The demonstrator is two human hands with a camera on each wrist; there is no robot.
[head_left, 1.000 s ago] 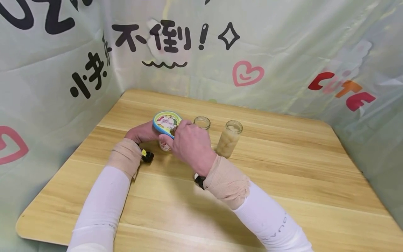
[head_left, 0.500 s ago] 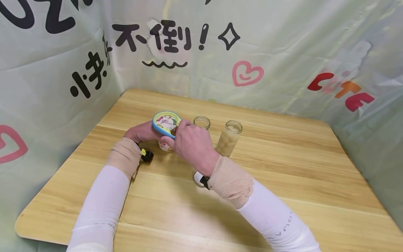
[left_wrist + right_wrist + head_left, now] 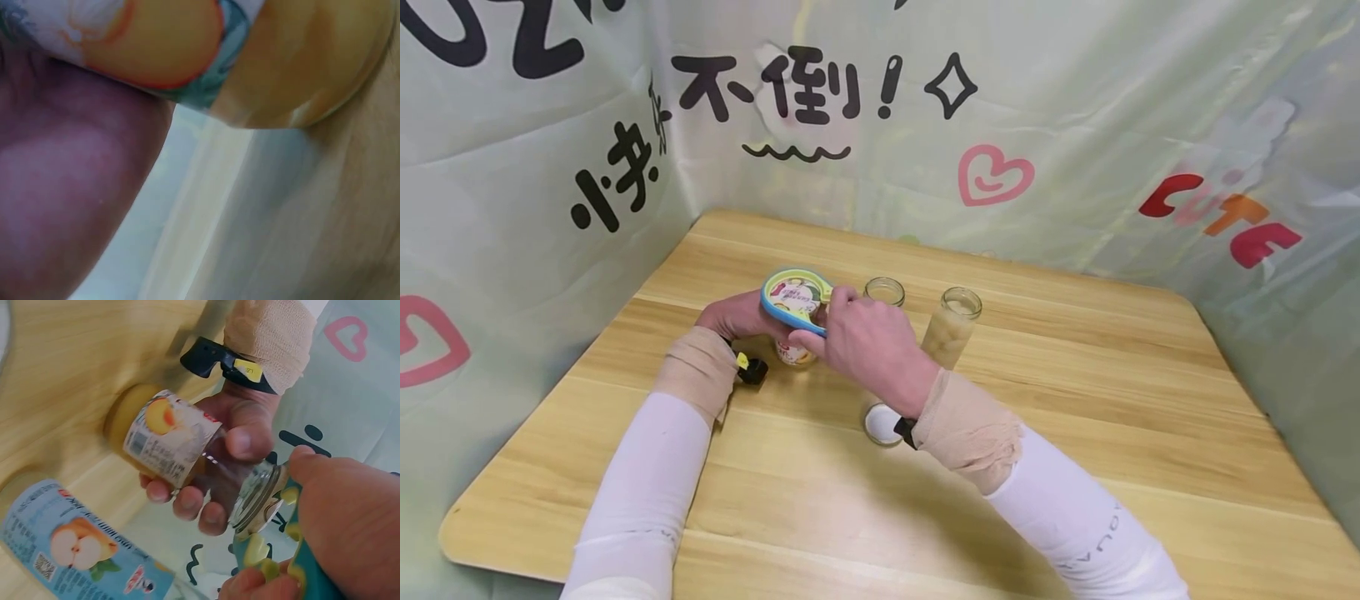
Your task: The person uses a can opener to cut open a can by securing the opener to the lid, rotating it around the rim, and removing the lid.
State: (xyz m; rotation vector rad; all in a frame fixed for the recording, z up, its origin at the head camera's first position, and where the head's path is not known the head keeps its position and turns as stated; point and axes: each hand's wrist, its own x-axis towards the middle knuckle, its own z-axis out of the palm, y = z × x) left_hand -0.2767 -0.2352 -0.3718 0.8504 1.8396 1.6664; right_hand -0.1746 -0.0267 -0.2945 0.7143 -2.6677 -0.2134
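Note:
My left hand (image 3: 741, 315) grips a glass jar (image 3: 169, 431) with a peach label and yellow contents; its fingers and thumb show around it in the right wrist view. The jar's base appears to stand on the table. A blue and yellow-green jar opener (image 3: 772, 310) encircles the jar's printed lid (image 3: 793, 293). My right hand (image 3: 876, 346) holds the opener's handle, fingers curled around it. In the left wrist view, the jar's label and lower glass (image 3: 312, 62) fill the top beside part of the hand.
Two lidless glass jars stand right of the held one: one with pale fruit chunks (image 3: 951, 333), the other (image 3: 884, 292) partly behind my right hand. A blue-labelled jar (image 3: 87, 544) shows in the right wrist view. A round lid (image 3: 882, 423) lies by my right wrist.
My right hand and forearm have swung slightly to the right with the opener's handle, uncovering more of the lid on the table. The left hand stays on the jar.

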